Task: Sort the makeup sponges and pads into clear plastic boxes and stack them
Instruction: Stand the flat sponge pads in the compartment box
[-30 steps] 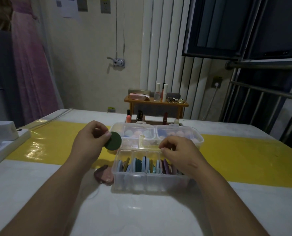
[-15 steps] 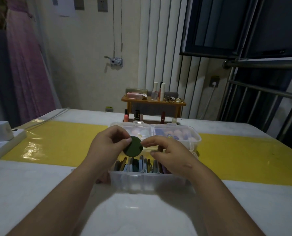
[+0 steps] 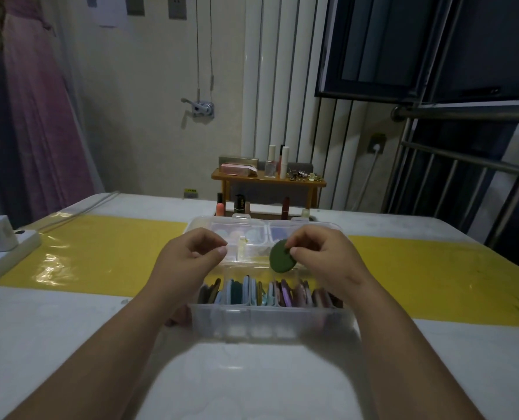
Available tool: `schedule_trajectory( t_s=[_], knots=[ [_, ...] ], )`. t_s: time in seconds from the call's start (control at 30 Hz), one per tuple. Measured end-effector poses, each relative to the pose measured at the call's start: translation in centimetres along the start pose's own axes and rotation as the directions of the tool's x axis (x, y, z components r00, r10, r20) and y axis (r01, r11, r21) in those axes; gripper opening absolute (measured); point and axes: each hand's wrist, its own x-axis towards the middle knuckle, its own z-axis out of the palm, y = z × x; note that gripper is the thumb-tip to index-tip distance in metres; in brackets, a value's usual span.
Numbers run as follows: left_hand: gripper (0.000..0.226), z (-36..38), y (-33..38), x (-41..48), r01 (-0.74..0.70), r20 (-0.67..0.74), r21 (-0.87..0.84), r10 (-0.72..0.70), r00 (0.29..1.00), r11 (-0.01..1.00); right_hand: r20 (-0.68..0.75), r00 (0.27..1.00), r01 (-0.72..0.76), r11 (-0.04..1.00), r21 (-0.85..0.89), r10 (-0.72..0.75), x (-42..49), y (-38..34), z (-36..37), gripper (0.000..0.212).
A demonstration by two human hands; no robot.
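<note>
A round dark green pad (image 3: 280, 256) is pinched between the thumb and fingers of my right hand (image 3: 318, 256), above the near clear plastic box (image 3: 270, 324). That box is open and holds several coloured pads standing on edge. Behind it lies a second clear box (image 3: 246, 225) with its lid closed over pale sponges. My left hand (image 3: 188, 259) hovers left of the pad with fingers curled and nothing in them. A pinkish pad (image 3: 177, 318) lies on the table left of the near box, mostly hidden by my left forearm.
The white table (image 3: 252, 383) has a yellow strip (image 3: 100, 253) across it. A white power strip (image 3: 0, 250) sits at the left edge. Lipsticks (image 3: 240, 204) stand behind the boxes, and a small wooden shelf (image 3: 267, 180) with bottles stands beyond.
The green pad passed from my left hand to my right hand and moved right over the boxes. My left hand let go and drew back slightly.
</note>
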Motion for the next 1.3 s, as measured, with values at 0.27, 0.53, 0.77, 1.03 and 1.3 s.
schedule_trajectory(
  t_s=[0.27,0.53,0.77,1.03,1.3],
  knots=[
    [0.02,-0.7,-1.1,0.4,0.018,-0.038,0.007,-0.018,0.999,1.0,-0.16,0.981,-0.12,0.989,-0.087,0.105,0.4,0.7,-2.1,0.014],
    [0.016,-1.3,-1.9,0.9,0.068,-0.077,-0.021,-0.069,0.995,0.997,-0.28,0.944,-0.245,0.94,-0.237,0.175,0.4,1.2,-3.1,0.01],
    [0.018,-1.7,-2.0,1.1,0.131,-0.084,-0.055,-0.135,0.987,0.99,-0.172,0.95,-0.305,0.889,-0.343,0.26,0.4,1.5,-2.7,0.009],
    [0.025,-1.9,-1.5,1.0,0.198,-0.062,-0.078,-0.203,0.977,0.977,-0.062,0.936,-0.323,0.782,-0.533,0.345,0.4,1.1,-2.4,0.008],
    [0.037,-2.7,-2.1,1.5,0.413,-0.012,0.056,-0.413,0.911,0.909,-0.104,0.913,-0.377,0.717,-0.587,0.395,0.5,1.5,-2.7,0.009]
  ],
)
